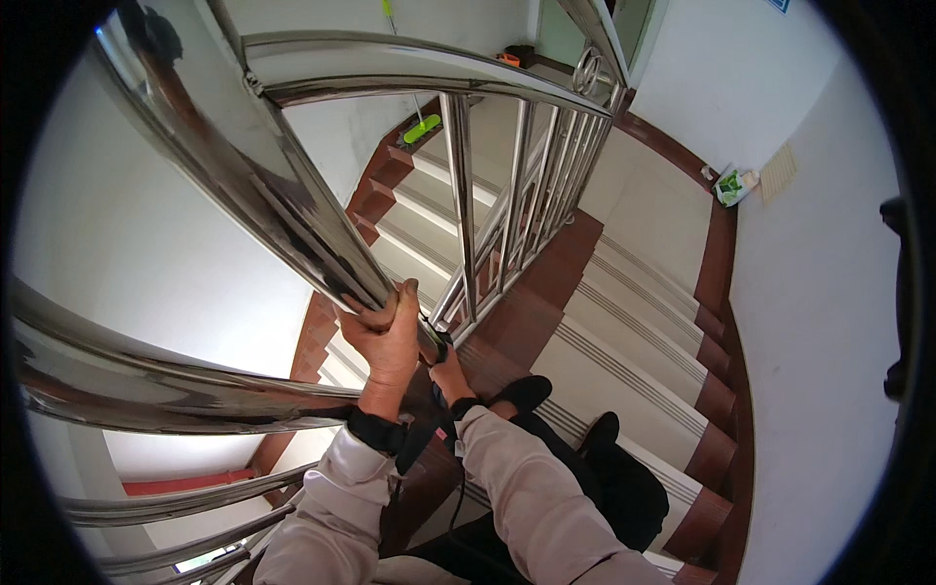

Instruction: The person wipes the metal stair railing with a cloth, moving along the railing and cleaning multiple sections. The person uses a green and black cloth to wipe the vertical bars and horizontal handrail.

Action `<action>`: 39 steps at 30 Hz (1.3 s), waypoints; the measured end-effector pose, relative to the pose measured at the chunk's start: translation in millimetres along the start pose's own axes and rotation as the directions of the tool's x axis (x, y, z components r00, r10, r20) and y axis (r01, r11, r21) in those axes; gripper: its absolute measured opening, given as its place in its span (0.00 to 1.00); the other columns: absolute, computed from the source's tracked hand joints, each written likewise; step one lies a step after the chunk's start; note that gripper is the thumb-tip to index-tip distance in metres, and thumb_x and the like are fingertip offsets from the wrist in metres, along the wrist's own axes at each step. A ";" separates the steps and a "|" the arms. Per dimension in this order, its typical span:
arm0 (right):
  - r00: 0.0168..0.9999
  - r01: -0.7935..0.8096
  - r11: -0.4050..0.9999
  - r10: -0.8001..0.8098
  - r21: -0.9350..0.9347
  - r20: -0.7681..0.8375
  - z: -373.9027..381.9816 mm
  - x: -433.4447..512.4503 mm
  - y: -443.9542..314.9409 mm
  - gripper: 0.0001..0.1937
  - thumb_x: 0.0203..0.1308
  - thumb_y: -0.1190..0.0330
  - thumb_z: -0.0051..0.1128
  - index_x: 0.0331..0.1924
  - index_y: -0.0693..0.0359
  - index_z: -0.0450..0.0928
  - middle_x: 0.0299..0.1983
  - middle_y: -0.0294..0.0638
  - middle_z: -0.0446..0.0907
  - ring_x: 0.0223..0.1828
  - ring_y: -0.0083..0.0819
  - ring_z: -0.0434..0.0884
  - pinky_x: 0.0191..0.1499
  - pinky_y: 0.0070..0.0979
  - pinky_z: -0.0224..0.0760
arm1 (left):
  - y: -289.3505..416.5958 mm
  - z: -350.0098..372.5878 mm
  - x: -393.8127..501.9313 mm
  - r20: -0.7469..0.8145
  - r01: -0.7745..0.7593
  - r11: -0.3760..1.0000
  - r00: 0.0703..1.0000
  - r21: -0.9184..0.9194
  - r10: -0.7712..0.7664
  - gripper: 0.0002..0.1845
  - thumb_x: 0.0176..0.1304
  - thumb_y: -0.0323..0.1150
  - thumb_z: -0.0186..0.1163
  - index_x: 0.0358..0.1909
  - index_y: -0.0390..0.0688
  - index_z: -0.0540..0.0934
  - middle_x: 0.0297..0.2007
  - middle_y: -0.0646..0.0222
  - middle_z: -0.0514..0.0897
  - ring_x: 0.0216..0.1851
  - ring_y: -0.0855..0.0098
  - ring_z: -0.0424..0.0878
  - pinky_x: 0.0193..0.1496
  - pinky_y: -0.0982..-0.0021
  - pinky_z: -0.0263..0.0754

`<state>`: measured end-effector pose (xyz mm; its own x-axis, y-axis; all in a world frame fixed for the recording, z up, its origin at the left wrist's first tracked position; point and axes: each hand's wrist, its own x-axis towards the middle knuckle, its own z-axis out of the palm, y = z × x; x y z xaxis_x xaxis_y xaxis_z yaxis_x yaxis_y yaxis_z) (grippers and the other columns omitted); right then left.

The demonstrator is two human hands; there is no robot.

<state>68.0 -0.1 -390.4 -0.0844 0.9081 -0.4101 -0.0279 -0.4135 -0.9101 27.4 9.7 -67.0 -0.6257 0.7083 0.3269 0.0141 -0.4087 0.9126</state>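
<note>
My left hand [384,340] is wrapped around the lower end of a thick stainless steel newel post [292,190] of the stair railing. Just below it, my right hand [450,376] is closed on a black tool [442,348] held against the post's foot. Most of that tool is hidden by my hands and sleeves, so its kind is unclear. A thin black cord [461,501] hangs between my forearms. Both wrists have black cuffs. A steel handrail [409,62] and upright balusters [458,197] run on from the post.
Stairs [621,351] with brown edging lie beside my feet in black shoes [528,393]. Another steel rail [183,387] curves past on the left. A green-headed broom [422,130] leans by the far wall; a plastic bag [733,185] sits on the landing at right.
</note>
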 end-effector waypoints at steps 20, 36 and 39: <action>0.902 0.178 0.805 -0.363 0.566 0.234 7.4 -117.5 -245.3 0.39 0.50 0.89 0.48 0.71 0.61 0.61 0.58 0.41 0.74 0.58 0.30 0.74 0.56 0.23 0.69 | 32.1 -36.5 -1.2 0.245 -0.173 0.824 0.969 0.539 0.043 0.39 0.68 0.56 0.61 0.65 0.31 0.69 0.61 0.51 0.70 0.63 0.52 0.68 0.69 0.58 0.60; 0.509 0.858 0.514 -0.854 0.016 0.106 32.2 -211.8 -420.0 0.35 0.75 0.63 0.51 0.77 0.66 0.47 0.66 0.47 0.66 0.66 0.36 0.67 0.70 0.30 0.57 | 92.9 -52.3 -2.8 0.358 0.228 0.961 0.920 -0.155 -0.160 0.38 0.81 0.59 0.32 0.76 0.37 0.60 0.73 0.56 0.65 0.76 0.61 0.59 0.79 0.63 0.48; 0.331 0.916 0.316 -0.944 -0.248 0.018 36.1 -181.0 -375.8 0.39 0.74 0.61 0.53 0.76 0.73 0.43 0.66 0.65 0.60 0.66 0.60 0.62 0.69 0.49 0.54 | 88.0 -50.5 -4.5 0.370 0.137 0.991 0.921 -0.014 -0.122 0.38 0.81 0.58 0.31 0.77 0.37 0.60 0.73 0.56 0.66 0.76 0.62 0.59 0.78 0.65 0.47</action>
<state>57.8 -11.5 28.0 -0.0197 0.6894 0.7241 0.1605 0.7170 -0.6783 -7.9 -58.5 -0.6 -0.2890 0.9152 0.2809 -0.0822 -0.3160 0.9452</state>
